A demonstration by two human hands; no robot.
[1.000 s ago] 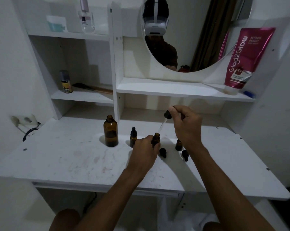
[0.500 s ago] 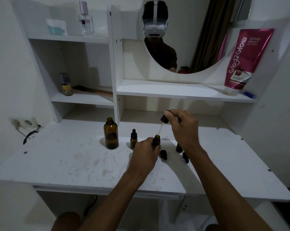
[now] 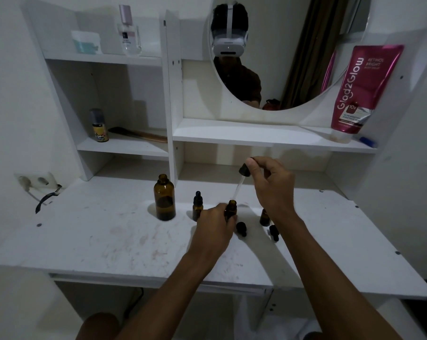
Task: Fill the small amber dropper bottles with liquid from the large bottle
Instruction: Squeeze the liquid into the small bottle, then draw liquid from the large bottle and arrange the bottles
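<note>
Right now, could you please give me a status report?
Left hand grips open small bottle. Right hand pinches dropper, tip at bottle's mouth. Loose caps lie beside, not blocking.

You have one big brown bottle (image 3: 164, 197), well left of your left fingers (image 3: 221, 209); one small brown bottle (image 3: 232, 210) sits in those fingers, one more (image 3: 197, 207) just left of them, one more (image 3: 264, 218) behind your right wrist; that makes three; one dropper top (image 3: 244, 170) is pinched in your right fingers (image 3: 261, 163), two more (image 3: 241, 228) (image 3: 274, 232) lie just right of your left fingers; far above your fingers stand one pink tube (image 3: 362, 89), one clear bottle (image 3: 129, 33), one little can (image 3: 99, 126).
</note>
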